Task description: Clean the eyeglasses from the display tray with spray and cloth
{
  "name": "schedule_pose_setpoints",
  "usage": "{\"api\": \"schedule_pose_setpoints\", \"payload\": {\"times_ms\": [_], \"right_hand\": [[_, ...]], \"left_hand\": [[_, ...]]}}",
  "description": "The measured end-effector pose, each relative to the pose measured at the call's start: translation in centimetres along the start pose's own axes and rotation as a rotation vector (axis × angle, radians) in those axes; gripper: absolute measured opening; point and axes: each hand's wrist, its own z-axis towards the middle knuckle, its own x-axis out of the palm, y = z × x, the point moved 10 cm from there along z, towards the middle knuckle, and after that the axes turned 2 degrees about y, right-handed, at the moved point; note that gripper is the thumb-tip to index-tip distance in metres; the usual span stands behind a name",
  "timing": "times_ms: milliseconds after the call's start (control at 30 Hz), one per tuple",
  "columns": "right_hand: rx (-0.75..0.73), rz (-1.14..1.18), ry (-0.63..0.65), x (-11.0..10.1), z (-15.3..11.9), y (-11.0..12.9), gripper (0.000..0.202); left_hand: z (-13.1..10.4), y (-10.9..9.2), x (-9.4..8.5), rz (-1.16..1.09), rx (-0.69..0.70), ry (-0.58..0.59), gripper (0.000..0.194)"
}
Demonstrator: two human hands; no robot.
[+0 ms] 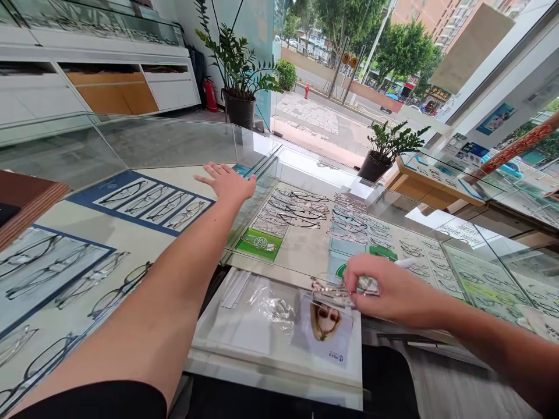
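My left hand [227, 183] is stretched out at the far side of the glass counter, fingers spread, over or on the glass beside a blue tray of eyeglasses [152, 201]. It holds nothing. With closed fingers, my right hand [384, 288] grips a pair of eyeglasses [329, 292] above the pulled-out drawer [227, 343]. Part of the frame is hidden behind my fingers. A slim white thing [406, 263] shows just behind that hand; its kind is unclear. Below the eyeglasses lie a leaflet with a printed portrait [327, 334] and a crumpled clear plastic bag [275, 308].
Rows of eyeglasses [297, 208] lie inside the glass display case, near a green card [259, 243]. More frames rest in a tray [48, 262] at left. A brown case [26, 203] stands at the left edge. Potted plants [240, 107] stand beyond the counter.
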Motion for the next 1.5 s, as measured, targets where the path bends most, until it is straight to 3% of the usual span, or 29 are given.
{"api": "schedule_pose_setpoints", "payload": {"times_ms": [67, 133, 267, 367, 467, 600, 733, 1000, 1100, 1200, 1267, 1367, 1433, 1500], "right_hand": [[-0.027, -0.086, -0.079, -4.7, 3.3, 0.1, 0.01], [0.05, -0.178, -0.122, -8.3, 7.7, -1.6, 0.007], [0.174, -0.318, -0.164, -11.9, 17.1, -6.1, 0.008], [0.232, -0.448, -0.171, -12.1, 22.7, -9.4, 0.008], [0.271, -0.545, -0.179, -11.5, 26.4, -12.1, 0.011], [0.261, -0.573, -0.171, -9.9, 29.2, -13.8, 0.013], [0.245, -0.561, -0.129, -8.4, 30.1, -14.3, 0.009], [0.224, -0.455, -0.083, -8.6, 28.2, -14.5, 0.018], [0.127, -0.431, -0.165, -9.8, 26.1, -11.6, 0.018], [-0.03, -0.368, -0.288, -10.3, 21.1, -6.0, 0.016], [-0.147, -0.305, -0.199, -8.0, 16.9, -2.1, 0.015], [-0.349, -0.376, 0.088, -0.7, 10.1, 2.6, 0.017], [-0.416, -0.504, 0.292, 5.0, 5.9, 3.1, 0.019], [-0.385, -0.492, 0.435, 9.8, 2.7, 1.7, 0.022]], "left_hand": [[0.0, -0.1, 0.1, -0.008, 0.01, 0.013, 0.112], [0.0, -0.1, 0.1, -0.006, 0.012, 0.027, 0.112], [-0.1, 0.1, 0.0, 0.01, -0.013, 0.023, 0.112], [0.0, 0.1, 0.1, 0.014, -0.007, 0.017, 0.11], [-0.1, 0.1, 0.1, 0.016, 0.004, 0.021, 0.109], [-0.4, 0.1, 0.0, 0.026, -0.011, 0.027, 0.108], [-0.7, 0.0, -0.2, 0.033, -0.009, 0.025, 0.108], [-0.7, 0.1, -0.3, 0.034, -0.02, 0.032, 0.106], [-0.7, -0.1, -0.2, 0.034, -0.017, 0.054, 0.107], [-0.8, -0.4, -0.5, 0.023, 0.006, 0.062, 0.107], [-0.9, -0.5, -0.9, 0.003, 0.013, 0.046, 0.109], [-0.5, -0.3, -0.8, -0.011, 0.011, 0.01, 0.113], [0.2, -0.2, -0.6, -0.005, 0.011, -0.029, 0.11], [0.8, 0.0, -0.1, 0.011, -0.006, -0.044, 0.109]]}}
